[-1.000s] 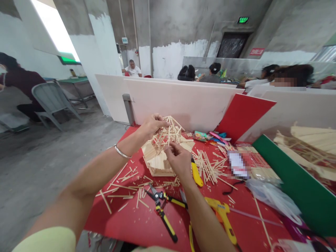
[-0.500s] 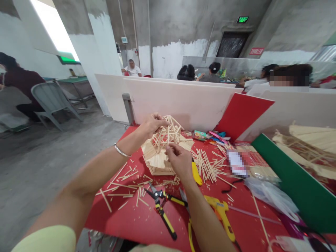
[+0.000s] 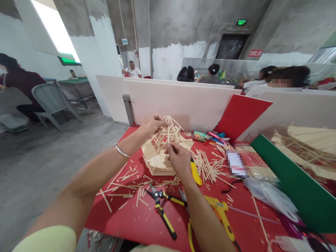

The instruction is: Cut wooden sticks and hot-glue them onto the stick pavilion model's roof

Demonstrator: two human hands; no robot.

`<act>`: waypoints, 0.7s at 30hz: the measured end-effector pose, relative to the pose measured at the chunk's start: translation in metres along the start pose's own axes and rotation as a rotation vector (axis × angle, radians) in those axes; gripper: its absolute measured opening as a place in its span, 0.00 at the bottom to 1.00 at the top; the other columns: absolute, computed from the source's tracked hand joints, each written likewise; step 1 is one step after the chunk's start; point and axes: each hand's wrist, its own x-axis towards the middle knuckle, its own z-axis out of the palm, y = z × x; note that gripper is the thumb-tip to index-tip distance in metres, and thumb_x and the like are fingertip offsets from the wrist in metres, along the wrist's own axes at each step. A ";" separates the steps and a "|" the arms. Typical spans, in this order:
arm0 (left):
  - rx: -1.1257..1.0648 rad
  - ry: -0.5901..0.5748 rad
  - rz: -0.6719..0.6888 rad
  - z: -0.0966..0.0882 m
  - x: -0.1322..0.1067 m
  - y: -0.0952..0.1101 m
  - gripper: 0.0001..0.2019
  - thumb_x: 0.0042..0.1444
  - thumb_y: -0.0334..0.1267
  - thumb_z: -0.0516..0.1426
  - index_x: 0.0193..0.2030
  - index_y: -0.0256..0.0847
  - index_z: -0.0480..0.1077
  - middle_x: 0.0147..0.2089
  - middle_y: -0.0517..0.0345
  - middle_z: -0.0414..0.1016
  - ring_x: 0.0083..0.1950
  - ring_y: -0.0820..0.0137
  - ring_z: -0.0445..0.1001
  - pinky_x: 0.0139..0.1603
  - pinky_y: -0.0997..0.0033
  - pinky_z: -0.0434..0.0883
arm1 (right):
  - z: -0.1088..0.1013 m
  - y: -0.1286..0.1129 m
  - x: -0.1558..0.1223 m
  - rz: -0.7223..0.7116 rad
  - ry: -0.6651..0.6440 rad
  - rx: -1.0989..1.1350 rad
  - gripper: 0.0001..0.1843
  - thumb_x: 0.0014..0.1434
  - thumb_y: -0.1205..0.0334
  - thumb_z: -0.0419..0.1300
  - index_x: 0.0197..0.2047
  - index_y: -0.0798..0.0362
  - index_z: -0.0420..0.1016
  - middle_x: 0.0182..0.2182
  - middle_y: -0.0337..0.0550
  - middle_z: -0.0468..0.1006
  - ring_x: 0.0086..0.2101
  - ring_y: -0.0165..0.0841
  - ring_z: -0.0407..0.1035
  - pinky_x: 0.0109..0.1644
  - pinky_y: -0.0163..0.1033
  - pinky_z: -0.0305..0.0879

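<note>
Right hand [image 3: 179, 159] holds thumb and forefinger together at the lower front of the stick frame [image 3: 172, 133]; whether a stick sits between them cannot be determined. Left hand [image 3: 153, 125] pinches the frame's upper left side between thumb and fingers. Closest on the red tabletop [image 3: 131, 224] lie pliers [image 3: 157, 201] with handles spread and, right of the right forearm, a yellow glue gun [image 3: 223, 212]. Farther on, loose sticks [image 3: 206, 166] lie right of the frame, which rises above a slatted wooden base [image 3: 157, 162]. White boards [image 3: 181, 99] stand behind the table, with several people [image 3: 214, 73] visible over their top edges.
</note>
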 end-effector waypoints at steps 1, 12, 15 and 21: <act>-0.002 0.004 -0.004 0.000 0.000 0.000 0.22 0.35 0.38 0.73 0.25 0.41 0.62 0.16 0.69 0.63 0.13 0.80 0.59 0.13 0.77 0.51 | 0.000 0.000 0.000 0.000 -0.001 0.000 0.19 0.61 0.46 0.57 0.38 0.51 0.81 0.26 0.37 0.79 0.21 0.27 0.67 0.26 0.31 0.66; -0.008 -0.003 -0.003 0.000 0.000 -0.001 0.21 0.36 0.36 0.72 0.25 0.41 0.62 0.16 0.70 0.62 0.13 0.81 0.59 0.13 0.78 0.51 | 0.000 0.000 0.000 0.009 -0.005 0.018 0.19 0.60 0.45 0.57 0.38 0.51 0.81 0.25 0.37 0.78 0.21 0.27 0.67 0.25 0.31 0.66; -0.012 -0.008 -0.002 -0.001 0.000 -0.001 0.21 0.36 0.36 0.72 0.25 0.41 0.62 0.17 0.69 0.63 0.14 0.81 0.60 0.14 0.78 0.52 | 0.000 0.001 0.000 0.008 -0.006 0.021 0.19 0.61 0.45 0.57 0.38 0.51 0.81 0.25 0.37 0.78 0.21 0.27 0.66 0.25 0.31 0.66; -0.012 -0.006 -0.014 0.000 0.000 0.000 0.22 0.36 0.37 0.73 0.25 0.41 0.61 0.16 0.69 0.63 0.13 0.81 0.59 0.13 0.78 0.51 | 0.000 0.002 0.001 -0.014 0.002 -0.001 0.19 0.61 0.45 0.57 0.39 0.50 0.81 0.25 0.37 0.78 0.21 0.27 0.67 0.25 0.31 0.65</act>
